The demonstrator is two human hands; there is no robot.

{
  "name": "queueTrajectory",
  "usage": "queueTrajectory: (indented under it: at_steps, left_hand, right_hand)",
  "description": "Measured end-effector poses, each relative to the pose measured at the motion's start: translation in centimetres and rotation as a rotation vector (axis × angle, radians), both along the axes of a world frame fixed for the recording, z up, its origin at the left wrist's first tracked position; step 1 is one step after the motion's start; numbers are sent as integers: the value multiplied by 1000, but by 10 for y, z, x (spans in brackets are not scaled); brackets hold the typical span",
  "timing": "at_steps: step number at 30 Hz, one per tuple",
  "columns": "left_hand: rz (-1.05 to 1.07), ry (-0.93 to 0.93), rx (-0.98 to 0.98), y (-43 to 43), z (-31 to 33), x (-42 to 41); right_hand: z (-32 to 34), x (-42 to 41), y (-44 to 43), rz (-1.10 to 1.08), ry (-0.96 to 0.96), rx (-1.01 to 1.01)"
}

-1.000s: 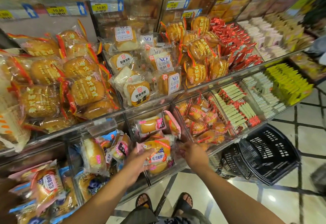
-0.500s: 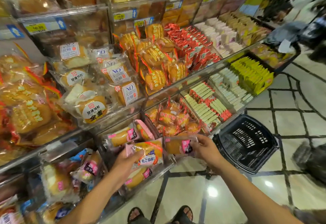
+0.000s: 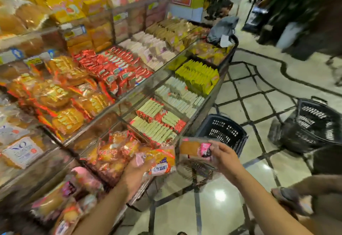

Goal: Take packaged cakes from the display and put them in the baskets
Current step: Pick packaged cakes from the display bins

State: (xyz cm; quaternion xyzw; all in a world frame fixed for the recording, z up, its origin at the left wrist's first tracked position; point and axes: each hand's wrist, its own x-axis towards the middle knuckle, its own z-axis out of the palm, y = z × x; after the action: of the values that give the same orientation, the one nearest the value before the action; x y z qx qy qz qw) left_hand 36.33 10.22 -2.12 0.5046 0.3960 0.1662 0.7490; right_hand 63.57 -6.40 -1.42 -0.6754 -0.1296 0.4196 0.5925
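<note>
The left hand [image 3: 136, 171] has its fingers curled round an orange-wrapped cake [image 3: 162, 160] at the front edge of the display [image 3: 203, 112]; the right hand [image 3: 224, 158] pinches a pink-labelled cake [image 3: 192, 148] by one end, in the air just beside the first; a black basket [image 3: 222, 133] stands on the tiled floor [image 3: 259, 90] against the display; a second black basket [image 3: 316, 123] sits well apart, farther right.
</note>
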Motion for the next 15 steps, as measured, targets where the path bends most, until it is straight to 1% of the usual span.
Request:
queueTrajectory:
  at_steps: [4,6,8,11,15]
  left_hand:
    - [-85,33,-23,7,-15,67]
    - [-132,52,-77,7,-12,104]
    - [-213,93,-88,8,-16,144]
    - [-326,144,-83,14,-34,187]
    - [-363,196,-139,32,-70,250]
  right_hand:
    - [-11,51,-27,-182,53,-21]
    - [-19,74,-34,-247,53,-38]
    - [-31,101,-39,-323,39,-71]
    - [-47,133,-38,-378,28,-124]
    - [-74,181,-25,-453,28,-204]
